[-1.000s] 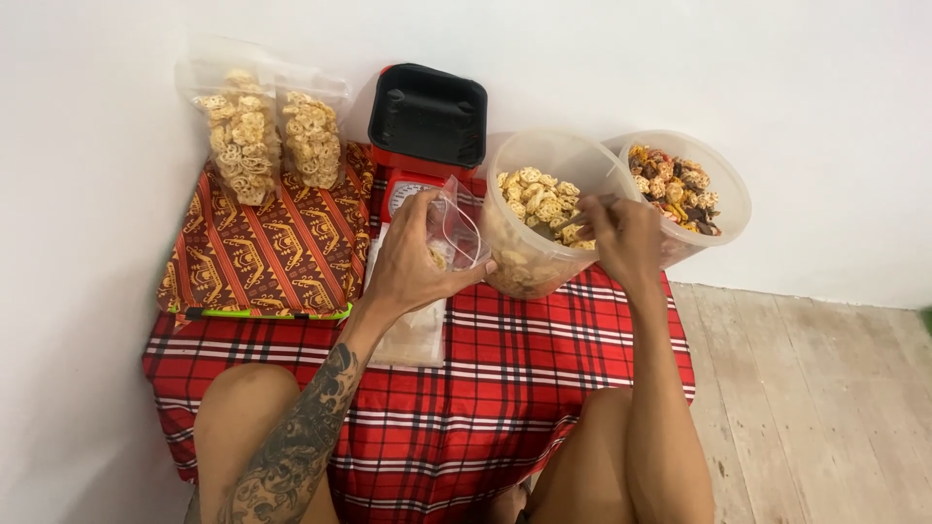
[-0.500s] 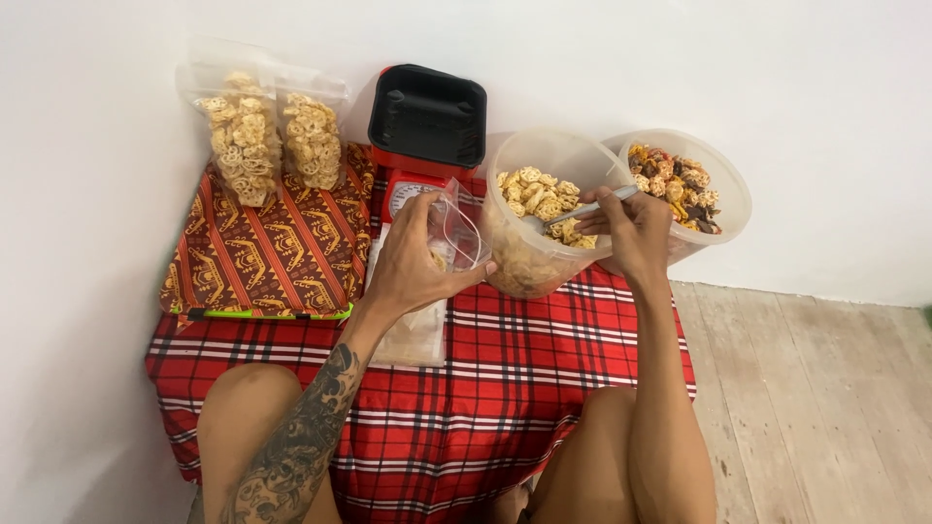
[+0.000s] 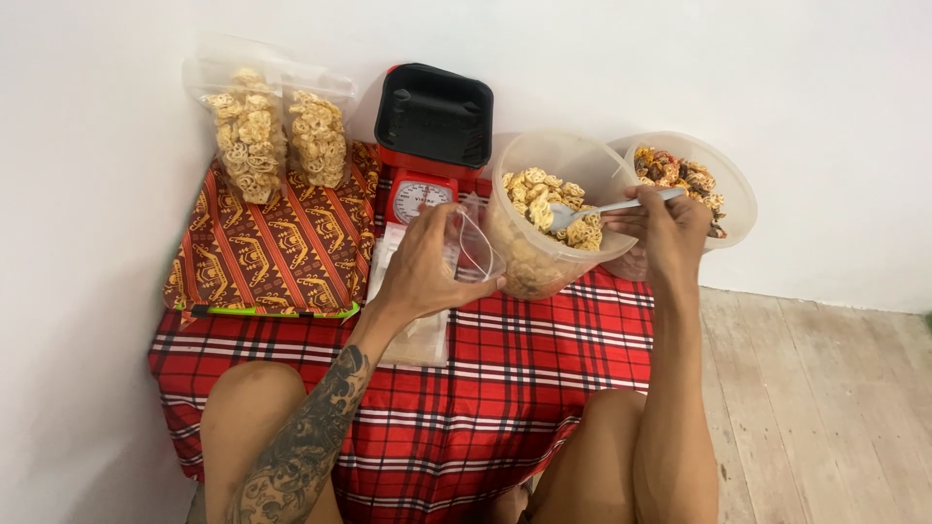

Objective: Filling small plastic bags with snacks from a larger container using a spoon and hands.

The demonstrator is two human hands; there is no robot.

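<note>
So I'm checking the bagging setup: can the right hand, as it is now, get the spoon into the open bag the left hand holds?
Probably yes. The right hand holds the spoon over the snack tub, and the open bag in the left hand sits right beside it, with nothing between.

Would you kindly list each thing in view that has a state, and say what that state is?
Left hand: holds the clear bag open.
Clear bag: mouth open, beside the near tub.
Right hand: grips the spoon.
Spoon: bowl in the near tub's snacks.
Near tub: uncovered, partly full.
Far tub: uncovered, holds mixed snacks.
Two filled bags: upright against the wall.
Scale: black tray empty.
</note>
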